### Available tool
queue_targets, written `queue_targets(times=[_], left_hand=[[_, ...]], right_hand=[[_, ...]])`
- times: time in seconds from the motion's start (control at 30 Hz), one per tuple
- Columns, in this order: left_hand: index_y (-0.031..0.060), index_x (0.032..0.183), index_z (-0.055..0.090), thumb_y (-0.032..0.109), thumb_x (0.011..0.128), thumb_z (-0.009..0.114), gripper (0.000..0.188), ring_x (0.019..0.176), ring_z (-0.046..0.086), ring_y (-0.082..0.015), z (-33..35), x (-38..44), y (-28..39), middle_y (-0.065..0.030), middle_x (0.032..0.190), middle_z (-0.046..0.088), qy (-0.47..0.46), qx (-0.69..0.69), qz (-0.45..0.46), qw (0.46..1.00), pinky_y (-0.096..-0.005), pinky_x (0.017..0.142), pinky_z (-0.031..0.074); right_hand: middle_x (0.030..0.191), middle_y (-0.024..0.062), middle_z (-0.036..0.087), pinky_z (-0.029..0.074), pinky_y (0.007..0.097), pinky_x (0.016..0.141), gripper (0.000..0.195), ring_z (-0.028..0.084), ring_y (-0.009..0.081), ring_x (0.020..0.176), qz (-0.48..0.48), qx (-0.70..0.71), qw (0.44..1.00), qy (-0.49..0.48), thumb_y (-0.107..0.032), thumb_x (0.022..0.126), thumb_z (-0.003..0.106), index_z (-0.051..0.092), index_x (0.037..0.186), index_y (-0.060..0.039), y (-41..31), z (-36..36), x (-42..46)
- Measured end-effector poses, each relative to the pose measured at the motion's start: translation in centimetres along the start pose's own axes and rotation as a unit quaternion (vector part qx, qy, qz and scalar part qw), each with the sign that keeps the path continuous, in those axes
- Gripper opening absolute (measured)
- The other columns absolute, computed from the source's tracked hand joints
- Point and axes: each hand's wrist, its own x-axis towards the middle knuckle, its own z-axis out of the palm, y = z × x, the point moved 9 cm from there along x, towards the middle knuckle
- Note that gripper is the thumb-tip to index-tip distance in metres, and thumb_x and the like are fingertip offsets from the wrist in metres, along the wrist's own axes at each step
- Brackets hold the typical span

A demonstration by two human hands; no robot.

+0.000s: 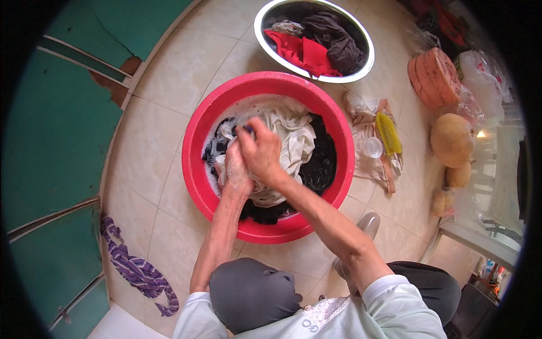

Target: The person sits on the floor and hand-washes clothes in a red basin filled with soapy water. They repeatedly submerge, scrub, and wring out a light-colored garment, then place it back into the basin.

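Observation:
A red plastic basin of sudsy water stands on the tiles before me. In it lie a white cloth and dark, wet clothing. My left hand, wet with suds, is closed on part of the white cloth at the basin's left middle. Over it, my right hand presses against the left with bent fingers and is slightly blurred. A small dark blue item shows between its fingers; its kind is unclear, and what lies under the palm is hidden.
Behind stands a metal basin with red cloth and dark clothing. To the right lie light garments, a yellow-green plastic brush, a clear cup and pumpkins. A purple patterned cloth lies at lower left.

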Motion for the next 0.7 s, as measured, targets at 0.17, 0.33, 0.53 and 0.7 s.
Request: queue_targets(times=[0.17,0.33,0.53,0.7], left_hand=[[0.0078,0.112,0.054,0.045,0.098,0.043,0.041,0.094,0.056,-0.0133,4.4,-1.3,0.7,-0.0026,0.1,0.057,-0.099,-0.15,-0.039,0.983,-0.0293,0.082,0.046],[-0.0004,0.129,0.046,0.019,0.09,0.059,0.046,0.098,0.06,-0.0149,3.9,-1.7,2.6,-0.0079,0.114,0.059,-0.036,0.069,-0.064,0.995,-0.029,0.085,0.048],[0.0011,0.104,0.061,0.012,0.089,0.054,0.02,0.088,0.058,-0.0094,2.4,-0.5,6.2,-0.0034,0.097,0.064,-0.054,-0.049,0.016,0.997,-0.0255,0.079,0.048],[0.0013,0.115,0.057,0.029,0.098,0.048,0.034,0.091,0.054,-0.0092,2.9,-1.9,5.6,-0.0019,0.098,0.059,-0.031,0.243,0.182,0.952,-0.0279,0.084,0.045]], right_hand=[[0.089,0.0215,0.064,0.049,0.0468,0.073,0.021,0.063,0.04,0.085,-0.046,-0.004,0.998,-0.038,-0.029,0.082,0.062,0.062,0.092,-0.0099,0.9,-0.3,-0.6],[0.067,0.0108,0.058,0.045,0.0354,0.06,0.03,0.056,0.0246,0.064,0.026,0.03,0.999,0.036,-0.03,0.09,0.057,0.062,0.082,-0.002,6.5,-4.7,5.7],[0.062,-0.0034,0.051,0.038,0.0231,0.053,0.028,0.045,0.0077,0.057,0.002,0.117,0.991,0.072,-0.024,0.094,0.054,0.061,0.08,-0.0004,3.0,-6.4,3.9],[0.068,0.0203,0.056,0.048,0.0372,0.061,0.012,0.06,0.0288,0.064,-0.162,-0.069,0.984,-0.006,-0.014,0.085,0.062,0.061,0.086,-0.0022,-3.9,-1.3,-1.9]])
